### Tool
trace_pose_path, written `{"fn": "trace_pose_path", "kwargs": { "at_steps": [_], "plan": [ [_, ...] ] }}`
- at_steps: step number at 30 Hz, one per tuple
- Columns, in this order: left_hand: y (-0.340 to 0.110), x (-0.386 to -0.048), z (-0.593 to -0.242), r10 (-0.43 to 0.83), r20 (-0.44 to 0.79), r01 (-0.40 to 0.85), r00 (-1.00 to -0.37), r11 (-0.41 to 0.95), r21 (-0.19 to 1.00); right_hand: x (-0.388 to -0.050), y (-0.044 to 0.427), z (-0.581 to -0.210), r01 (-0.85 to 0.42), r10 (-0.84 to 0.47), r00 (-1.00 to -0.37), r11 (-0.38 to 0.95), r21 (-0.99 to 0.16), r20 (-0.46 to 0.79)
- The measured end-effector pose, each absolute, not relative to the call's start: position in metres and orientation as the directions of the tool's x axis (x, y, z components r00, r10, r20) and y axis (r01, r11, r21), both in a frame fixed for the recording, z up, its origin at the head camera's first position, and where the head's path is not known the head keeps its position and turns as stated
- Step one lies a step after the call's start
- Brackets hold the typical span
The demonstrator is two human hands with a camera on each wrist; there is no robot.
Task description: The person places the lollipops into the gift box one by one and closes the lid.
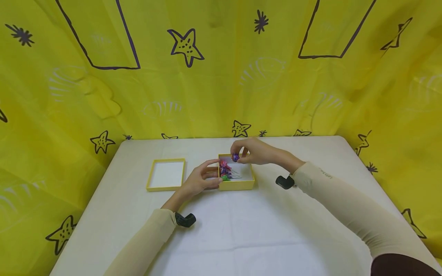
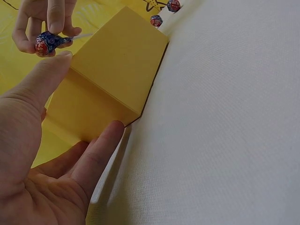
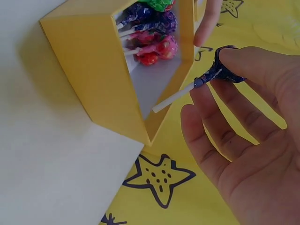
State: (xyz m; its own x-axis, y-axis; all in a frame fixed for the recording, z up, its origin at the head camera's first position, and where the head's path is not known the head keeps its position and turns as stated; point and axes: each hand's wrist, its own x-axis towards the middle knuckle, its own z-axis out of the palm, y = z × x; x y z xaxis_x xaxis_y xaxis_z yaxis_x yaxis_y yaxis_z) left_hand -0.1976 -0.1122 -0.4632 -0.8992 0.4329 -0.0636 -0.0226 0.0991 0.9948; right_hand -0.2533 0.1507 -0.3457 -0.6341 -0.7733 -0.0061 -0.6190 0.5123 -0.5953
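Note:
A yellow box [image 1: 236, 186] with a pale interior stands on the table. Inside, along its left side, lie several wrapped lollipops [image 3: 159, 44] in pink, red, purple and green. My left hand [image 1: 200, 179] rests against the box's left wall, thumb near the front corner and fingers spread, fairly straight. Over the box, my right hand [image 1: 253, 150] pinches the wrapped head of a dark blue and red lollipop [image 2: 47, 43] between thumb and fingers. In the right wrist view, the white stick [image 3: 173, 97] of this lollipop points toward the box opening.
A shallow yellow-rimmed box lid [image 1: 167, 174] lies to the left, white inside up. Two wrapped lollipops [image 2: 156, 20] show beyond the box in the left wrist view. Behind the white-covered table [image 1: 235, 230] hangs a yellow curtain [image 1: 221, 84] with drawn stars.

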Motion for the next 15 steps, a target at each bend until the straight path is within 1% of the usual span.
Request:
{"fn": "trace_pose_path", "kwargs": {
  "at_steps": [9,15],
  "plan": [
    [-0.113,-0.197,-0.464,0.439,-0.057,-0.019,-0.897,0.090,0.996,-0.252,0.143,-0.362,-0.620,-0.789,-0.615,0.495,-0.609,-0.016],
    [-0.114,-0.198,-0.465,0.441,-0.057,-0.014,-0.896,0.100,0.995,-0.251,0.141,-0.369,-0.634,-0.800,-0.599,0.494,-0.595,-0.025]
  ]
}}
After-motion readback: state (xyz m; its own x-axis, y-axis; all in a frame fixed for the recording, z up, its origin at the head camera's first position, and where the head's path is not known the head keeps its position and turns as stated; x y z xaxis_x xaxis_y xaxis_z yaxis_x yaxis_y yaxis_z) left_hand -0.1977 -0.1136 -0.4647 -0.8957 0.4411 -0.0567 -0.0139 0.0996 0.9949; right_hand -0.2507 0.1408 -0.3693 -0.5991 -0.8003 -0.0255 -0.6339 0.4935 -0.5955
